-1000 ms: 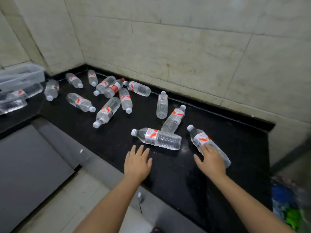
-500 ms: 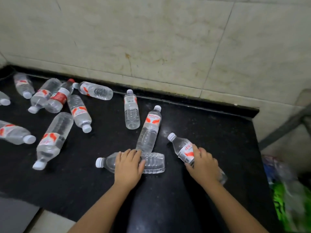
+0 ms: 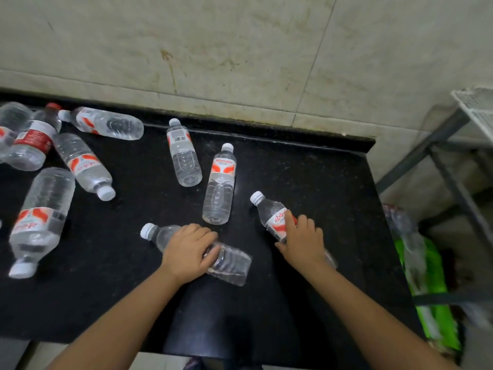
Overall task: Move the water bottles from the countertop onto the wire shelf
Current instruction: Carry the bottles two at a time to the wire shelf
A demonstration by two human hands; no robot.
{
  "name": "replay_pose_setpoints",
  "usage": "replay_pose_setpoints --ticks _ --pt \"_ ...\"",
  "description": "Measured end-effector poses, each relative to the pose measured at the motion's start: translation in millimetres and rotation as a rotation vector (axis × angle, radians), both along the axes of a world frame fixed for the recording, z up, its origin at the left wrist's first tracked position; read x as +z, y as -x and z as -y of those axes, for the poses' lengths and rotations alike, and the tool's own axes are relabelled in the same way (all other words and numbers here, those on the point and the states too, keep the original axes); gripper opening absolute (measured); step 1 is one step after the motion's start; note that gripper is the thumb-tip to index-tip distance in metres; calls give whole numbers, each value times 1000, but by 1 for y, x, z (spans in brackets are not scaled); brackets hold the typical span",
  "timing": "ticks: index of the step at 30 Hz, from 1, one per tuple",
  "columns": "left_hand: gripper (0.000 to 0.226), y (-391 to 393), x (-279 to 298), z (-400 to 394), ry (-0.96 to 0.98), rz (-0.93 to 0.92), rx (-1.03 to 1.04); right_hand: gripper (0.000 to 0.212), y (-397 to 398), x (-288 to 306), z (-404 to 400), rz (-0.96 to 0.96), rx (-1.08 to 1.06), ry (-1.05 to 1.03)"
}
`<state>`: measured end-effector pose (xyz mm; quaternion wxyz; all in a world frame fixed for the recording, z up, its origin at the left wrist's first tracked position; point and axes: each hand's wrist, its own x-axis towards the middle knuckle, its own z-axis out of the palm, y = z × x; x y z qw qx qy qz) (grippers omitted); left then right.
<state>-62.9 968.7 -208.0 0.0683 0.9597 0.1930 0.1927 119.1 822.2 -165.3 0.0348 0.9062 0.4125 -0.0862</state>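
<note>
Water bottles (image 3: 218,186) lie on the countertop (image 3: 306,180); left hand (image 3: 186,252) and right hand (image 3: 304,240) each curl fingers around one's ribbed middle, likely full, heavy, slippery.

The left hand (image 3: 186,252) covers the middle of the clear plastic bottle with a white cap lying sideways (image 3: 232,263), so its label and the grip of the fingertips under it cannot be seen. The right hand (image 3: 304,240) hides the lower half of the clear plastic bottle with a red and white label (image 3: 272,214), and its bottom end is only a faint blur past the wrist. The clear bottles at the far left of the black stone bench (image 3: 306,169) are cut off by the edge, the white wire shelf (image 3: 477,108) shows only a corner at the right edge, and the green plastic bundle on the floor (image 3: 429,289) is too blurry to tell what it is.
</note>
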Motion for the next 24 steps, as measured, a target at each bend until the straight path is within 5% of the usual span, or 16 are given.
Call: replay_pose_setpoints --ticks 8,10,12,16,24 --pt "29 19 14 21 80 -129 -361 88 68 0 27 65 -75 6" --pt "25 25 13 28 143 -77 -202 87 76 -5 33 83 -93 -35" --pt "22 29 17 39 222 -19 164 80 77 -10 32 80 -111 -111" --pt "66 20 42 56 619 -246 706 72 68 1 12 -16 -115 -106" --pt "64 -3 41 61 612 -286 834 66 67 -2 2 -68 -84 -98"
